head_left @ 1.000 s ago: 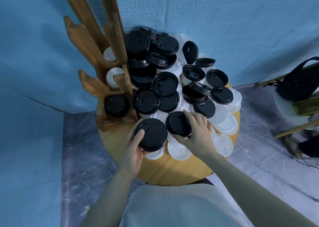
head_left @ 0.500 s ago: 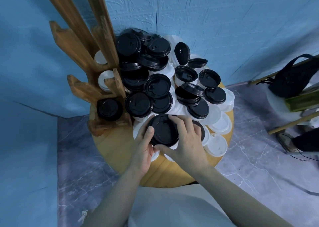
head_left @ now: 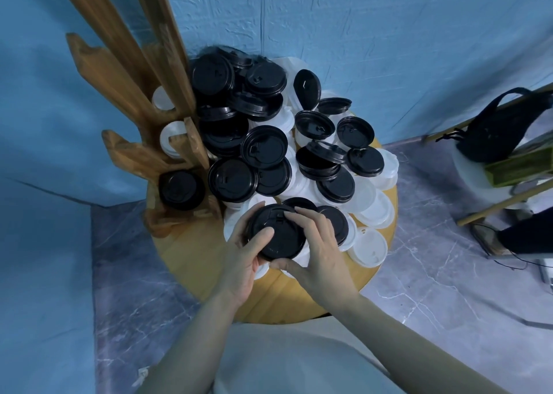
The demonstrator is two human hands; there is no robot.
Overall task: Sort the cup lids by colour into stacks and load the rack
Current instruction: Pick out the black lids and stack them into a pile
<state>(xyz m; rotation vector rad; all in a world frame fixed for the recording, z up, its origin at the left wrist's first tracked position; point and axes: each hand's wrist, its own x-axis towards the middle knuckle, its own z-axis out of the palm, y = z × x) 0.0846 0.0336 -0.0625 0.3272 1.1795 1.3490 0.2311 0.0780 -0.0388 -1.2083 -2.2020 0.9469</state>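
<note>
From the head camera, both hands hold one black lid [head_left: 276, 233] over the near edge of the round wooden table [head_left: 197, 262]. The left hand [head_left: 244, 257] cups its left rim, thumb curled across the top; the right hand [head_left: 318, 248] pinches it, fingers on top and thumb under the near edge. A second black lid [head_left: 336, 223] lies just behind, partly under the right fingers. Beyond them a heap of black lids [head_left: 248, 142] and white lids [head_left: 369, 211] covers the table. At left stands the wooden rack [head_left: 125, 100], its lowest slot holding a black stack [head_left: 181, 190], with white lids [head_left: 170, 137] in the slots above.
</note>
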